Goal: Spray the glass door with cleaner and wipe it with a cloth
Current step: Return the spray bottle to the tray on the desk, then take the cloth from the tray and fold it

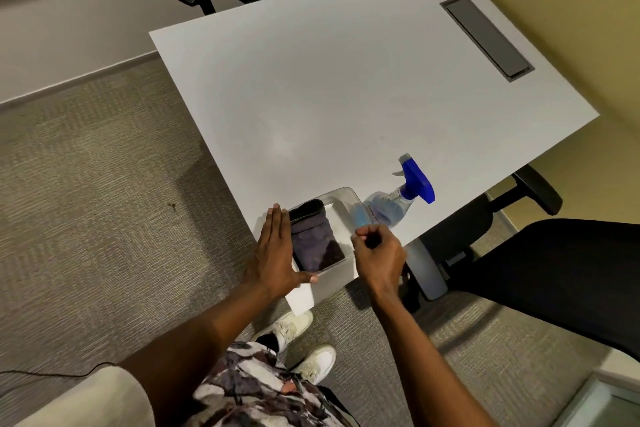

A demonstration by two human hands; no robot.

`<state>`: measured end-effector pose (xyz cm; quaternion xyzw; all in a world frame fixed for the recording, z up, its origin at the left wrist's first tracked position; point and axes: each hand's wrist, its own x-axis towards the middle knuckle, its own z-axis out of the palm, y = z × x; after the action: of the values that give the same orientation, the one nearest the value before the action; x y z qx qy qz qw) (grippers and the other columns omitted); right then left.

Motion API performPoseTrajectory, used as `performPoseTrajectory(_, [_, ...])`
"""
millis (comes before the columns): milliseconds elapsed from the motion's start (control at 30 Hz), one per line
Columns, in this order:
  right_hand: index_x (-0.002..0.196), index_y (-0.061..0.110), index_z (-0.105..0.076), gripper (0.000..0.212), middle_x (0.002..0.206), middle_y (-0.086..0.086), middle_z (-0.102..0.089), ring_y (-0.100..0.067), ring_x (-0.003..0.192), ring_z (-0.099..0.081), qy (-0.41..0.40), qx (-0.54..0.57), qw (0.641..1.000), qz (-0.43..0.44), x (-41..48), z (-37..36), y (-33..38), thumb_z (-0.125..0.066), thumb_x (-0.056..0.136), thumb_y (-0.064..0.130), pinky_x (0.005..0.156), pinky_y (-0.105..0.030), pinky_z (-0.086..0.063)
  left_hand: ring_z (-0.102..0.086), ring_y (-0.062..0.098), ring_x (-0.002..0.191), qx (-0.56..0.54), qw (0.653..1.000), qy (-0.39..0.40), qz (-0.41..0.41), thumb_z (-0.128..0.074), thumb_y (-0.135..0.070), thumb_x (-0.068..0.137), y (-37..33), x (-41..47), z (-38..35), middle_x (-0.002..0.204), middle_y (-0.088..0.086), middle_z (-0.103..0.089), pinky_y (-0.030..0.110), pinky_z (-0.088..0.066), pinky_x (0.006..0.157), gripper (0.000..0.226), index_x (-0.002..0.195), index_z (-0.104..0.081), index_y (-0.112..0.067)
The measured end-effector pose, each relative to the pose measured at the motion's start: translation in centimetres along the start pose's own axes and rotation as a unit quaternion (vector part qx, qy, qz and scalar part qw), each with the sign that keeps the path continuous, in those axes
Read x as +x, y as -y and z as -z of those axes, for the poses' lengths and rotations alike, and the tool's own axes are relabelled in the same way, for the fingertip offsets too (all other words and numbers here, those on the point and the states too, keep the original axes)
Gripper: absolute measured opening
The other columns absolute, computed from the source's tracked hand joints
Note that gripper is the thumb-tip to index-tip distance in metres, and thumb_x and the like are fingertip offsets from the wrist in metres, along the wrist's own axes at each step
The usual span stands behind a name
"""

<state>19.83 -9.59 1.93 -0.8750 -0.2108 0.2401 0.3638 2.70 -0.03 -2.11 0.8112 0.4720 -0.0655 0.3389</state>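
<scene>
Both of your hands are at the near corner of the white table [346, 87]. Your left hand [275, 253] is flat, fingers straight and together, pressed against the left side of a clear tray [341, 199]. Just right of that palm, a folded dark cloth [317, 244] lies inside the tray. Your right hand [379, 253] is curled into a loose fist at the tray's right edge, holding nothing visible. Beyond its knuckles, the spray bottle [398, 201] lies on its side.

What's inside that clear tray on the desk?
A folded dark cloth lies inside the clear tray, filling its left part; the rest shows bare bottom. Whatever may lie under the cloth is covered. The spray bottle lies outside, beside it.
</scene>
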Motion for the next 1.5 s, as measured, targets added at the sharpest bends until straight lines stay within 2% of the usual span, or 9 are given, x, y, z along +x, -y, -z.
performPoseTrajectory(233, [0.146, 0.009, -0.057, 0.066, 0.144, -0.015, -0.068, -0.035, 0.134, -0.065, 0.190, -0.164, 0.962, 0.108, 3.9, -5.3, 2.6, -0.086, 0.087, 0.018, 0.107, -0.049, -0.057, 0.025, 0.025, 0.168, 0.025, 1.000, -0.007, 0.010, -0.090, -0.075, 0.065, 0.0, 0.2, -0.3, 0.180, 0.009, 0.028, 0.043, -0.014, 0.140, 0.166, 0.170, 0.021, -0.008])
performPoseTrajectory(467, [0.129, 0.019, -0.061, 0.045, 0.125, -0.011, -0.075, -0.034, 0.120, -0.067, 0.153, -0.216, 0.954, 0.139, 5.3, -7.4, 2.4, -0.084, 0.092, 0.029, 0.092, -0.049, -0.059, 0.024, 0.025, 0.168, 0.031, 0.999, -0.009, 0.020, -0.091, -0.074, 0.065, -0.1, 0.4, -0.5, 0.180, 0.009, 0.028, 0.044, -0.014, 0.140, 0.167, 0.169, 0.021, -0.009])
performPoseTrajectory(633, [0.127, 0.020, -0.073, 0.032, 0.122, -0.009, -0.075, -0.032, 0.121, -0.064, 0.165, -0.235, 0.941, 0.180, 4.7, -6.4, 1.5, -0.078, 0.096, 0.025, 0.085, -0.039, -0.049, 0.024, 0.026, 0.169, 0.035, 0.999, 0.002, 0.022, -0.091, -0.072, 0.067, -0.3, 0.1, 0.0, 0.180, 0.010, 0.028, 0.043, -0.013, 0.140, 0.165, 0.169, 0.021, -0.007])
performPoseTrajectory(767, [0.122, 0.016, -0.073, 0.025, 0.120, -0.007, -0.074, -0.029, 0.115, -0.064, 0.136, -0.212, 0.952, 0.176, 3.8, -4.9, 1.8, -0.075, 0.098, 0.020, 0.084, -0.032, -0.040, 0.021, 0.027, 0.170, 0.047, 0.998, 0.004, 0.035, -0.092, -0.073, 0.065, -0.7, 0.0, 0.1, 0.181, 0.011, 0.025, 0.045, -0.018, 0.139, 0.167, 0.170, 0.021, -0.008])
performPoseTrajectory(933, [0.128, 0.014, -0.073, 0.029, 0.123, -0.009, -0.075, -0.027, 0.115, -0.067, 0.084, -0.174, 0.967, 0.169, 2.5, -2.6, 2.6, -0.073, 0.099, 0.018, 0.087, -0.032, -0.045, 0.017, 0.031, 0.170, 0.064, 0.997, 0.030, 0.037, -0.091, -0.071, 0.070, -1.3, 0.1, 0.8, 0.182, 0.016, 0.020, 0.041, -0.006, 0.139, 0.161, 0.170, 0.016, -0.004])
performPoseTrajectory(1133, [0.119, 0.017, -0.075, 0.025, 0.104, 0.005, -0.067, -0.023, 0.100, -0.066, 0.032, -0.096, 0.984, 0.148, 0.4, 0.8, 3.9, -0.078, 0.094, 0.020, 0.086, -0.044, -0.063, 0.015, 0.034, 0.170, 0.094, 0.994, 0.045, 0.027, -0.085, -0.076, 0.074, -1.5, 0.0, 1.0, 0.181, 0.021, 0.019, 0.040, 0.003, 0.137, 0.157, 0.169, 0.016, -0.002])
performPoseTrajectory(1233, [0.110, 0.020, -0.076, 0.021, 0.100, 0.005, -0.073, -0.017, 0.093, -0.068, 0.009, -0.025, 0.991, 0.132, -0.8, 2.6, 4.5, -0.082, 0.090, 0.021, 0.081, -0.037, -0.061, 0.017, 0.035, 0.170, 0.097, 0.994, 0.046, 0.034, -0.086, -0.076, 0.073, -1.4, 0.2, 0.7, 0.180, 0.022, 0.021, 0.043, 0.004, 0.137, 0.160, 0.169, 0.017, 0.000])
performPoseTrajectory(1367, [0.103, 0.022, -0.076, 0.017, 0.098, 0.008, -0.076, -0.004, 0.096, -0.070, -0.005, 0.087, 0.993, 0.083, -2.9, 5.6, 5.4, -0.085, 0.090, 0.017, 0.083, -0.014, -0.053, 0.023, 0.035, 0.168, 0.089, 0.995, 0.039, 0.014, -0.086, -0.076, 0.073, -2.0, -0.3, 0.7, 0.179, 0.021, 0.027, 0.044, 0.008, 0.136, 0.161, 0.168, 0.021, -0.001])
performPoseTrajectory(1500, [0.096, 0.025, -0.077, 0.015, 0.091, 0.010, -0.077, -0.005, 0.095, -0.072, -0.027, 0.138, 0.988, 0.062, -4.4, 8.0, 5.2, -0.087, 0.089, 0.018, 0.082, -0.018, -0.058, 0.008, 0.028, 0.172, -0.039, 0.997, 0.023, -0.060, -0.088, -0.079, 0.065, -4.1, -1.1, 1.9, 0.184, 0.012, 0.010, 0.043, -0.008, 0.138, 0.161, 0.173, 0.009, -0.009])
